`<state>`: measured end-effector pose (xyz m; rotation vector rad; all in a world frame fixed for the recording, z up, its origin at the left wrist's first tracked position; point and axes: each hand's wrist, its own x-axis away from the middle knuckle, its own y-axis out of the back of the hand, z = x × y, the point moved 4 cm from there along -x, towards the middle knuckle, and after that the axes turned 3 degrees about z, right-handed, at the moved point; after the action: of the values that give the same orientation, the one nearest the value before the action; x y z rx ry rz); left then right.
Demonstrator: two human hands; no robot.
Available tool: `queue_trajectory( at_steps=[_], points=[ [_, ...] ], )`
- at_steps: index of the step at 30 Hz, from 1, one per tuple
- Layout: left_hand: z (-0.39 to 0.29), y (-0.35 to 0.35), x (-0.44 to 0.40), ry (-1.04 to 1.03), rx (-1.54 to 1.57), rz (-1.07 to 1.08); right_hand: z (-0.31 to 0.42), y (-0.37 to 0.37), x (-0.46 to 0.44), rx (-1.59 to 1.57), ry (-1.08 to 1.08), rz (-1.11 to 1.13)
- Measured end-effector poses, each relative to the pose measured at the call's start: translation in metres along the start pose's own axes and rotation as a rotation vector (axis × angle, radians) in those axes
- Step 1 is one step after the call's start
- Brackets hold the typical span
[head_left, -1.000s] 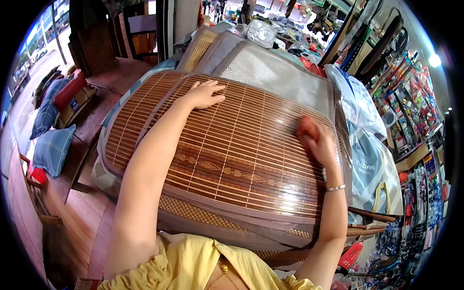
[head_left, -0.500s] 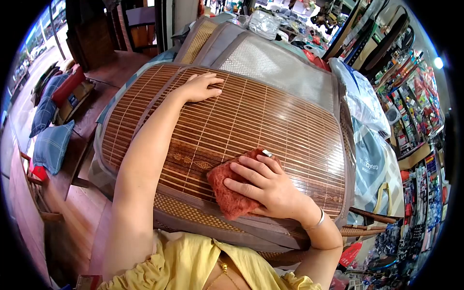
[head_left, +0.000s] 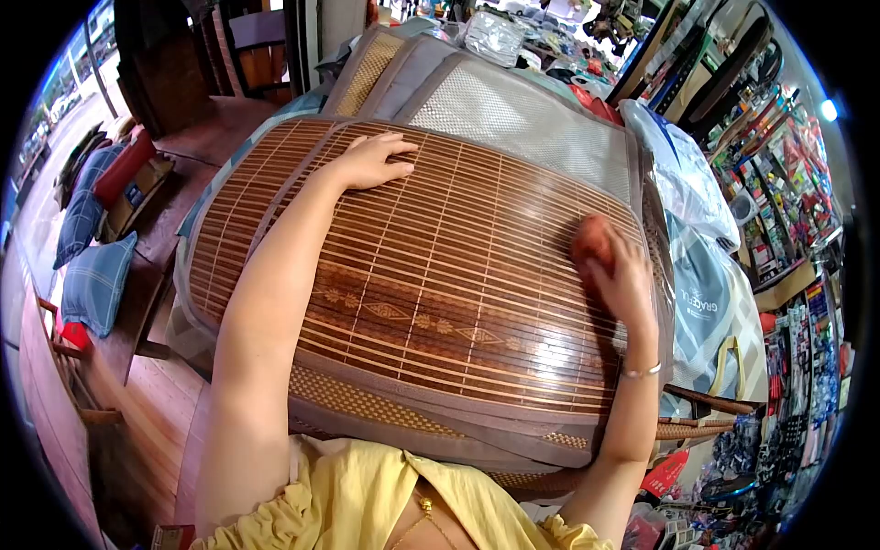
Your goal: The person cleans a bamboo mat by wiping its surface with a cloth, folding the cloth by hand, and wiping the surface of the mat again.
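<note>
A brown bamboo mat (head_left: 440, 247) with grey cloth edging lies on a stack of other mats, a darker patterned band running near its front. My left hand (head_left: 374, 162) rests on the mat's far left part, palm down, fingers spread, holding nothing. Near the right edge of the mat, my right hand (head_left: 625, 280) is closed round a reddish-brown plush cloth (head_left: 592, 242), partly hidden by the fingers and somewhat blurred. The cloth is against the mat's surface. A bracelet circles my right wrist.
Silvery woven mats (head_left: 522, 105) lie behind the bamboo mat. Plastic-wrapped packages (head_left: 701, 284) stand along the right, beside shelves of small goods (head_left: 779, 211). On the left, blue checked cushions (head_left: 96, 280) sit on a wooden bench (head_left: 142, 298).
My right hand has slid the plush cloth from the front middle of the mat to its far right side, uncovering the patterned band. My left hand has stayed nearly in place.
</note>
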<state>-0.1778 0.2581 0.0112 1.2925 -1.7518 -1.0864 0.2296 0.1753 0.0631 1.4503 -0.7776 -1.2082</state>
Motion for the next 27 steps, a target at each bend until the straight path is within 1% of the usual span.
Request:
queue_trajectory(
  at_steps=[1,3,5,7,8,10,11,13,15,17,19,21,23,25,26,27],
  points=[
    [0.001,0.000,-0.001,0.001,0.000,-0.002,0.022,0.001,0.006,-0.057,0.091,0.020],
    [0.003,-0.002,-0.001,-0.003,0.023,-0.007,0.079,0.012,0.020,-0.230,0.450,0.032],
    [0.002,-0.002,0.001,0.004,0.026,-0.026,0.134,0.035,0.045,-0.261,0.659,0.175],
    [-0.001,0.000,0.004,0.006,0.023,-0.037,0.160,0.029,0.070,-0.353,0.897,0.264],
    [-0.003,0.001,0.006,0.014,0.031,-0.029,0.163,0.030,0.074,-0.357,0.894,0.264],
    [-0.005,0.001,0.006,0.021,0.039,-0.017,0.166,0.031,0.081,-0.423,0.967,0.307],
    [-0.005,0.002,0.006,0.022,0.037,-0.019,0.160,0.032,0.075,-0.395,0.967,0.281],
    [-0.002,0.001,0.005,0.020,0.032,-0.020,0.140,0.033,0.056,-0.312,0.794,0.257],
    [0.001,-0.001,0.002,0.018,0.043,-0.032,0.101,0.029,0.033,-0.303,0.570,0.187],
    [-0.004,0.001,0.005,0.026,0.036,-0.025,0.043,0.019,0.017,-0.193,0.306,0.112],
    [-0.005,0.002,0.006,0.036,0.033,-0.019,-0.010,0.010,0.006,-0.004,0.044,0.085],
    [-0.005,0.002,0.005,0.061,0.033,-0.017,-0.031,0.016,0.005,0.136,-0.144,0.063],
    [-0.002,0.000,0.004,0.038,0.035,-0.023,-0.030,0.015,0.010,0.185,-0.131,0.026],
    [0.000,-0.001,0.002,0.021,0.038,-0.036,-0.004,0.020,0.012,0.288,-0.121,0.075],
    [0.001,-0.001,0.002,0.024,0.035,-0.033,0.013,0.022,0.017,0.283,-0.048,0.100],
    [0.001,-0.001,0.002,0.028,0.033,-0.031,0.035,0.026,0.023,0.205,0.035,0.101]
  ],
)
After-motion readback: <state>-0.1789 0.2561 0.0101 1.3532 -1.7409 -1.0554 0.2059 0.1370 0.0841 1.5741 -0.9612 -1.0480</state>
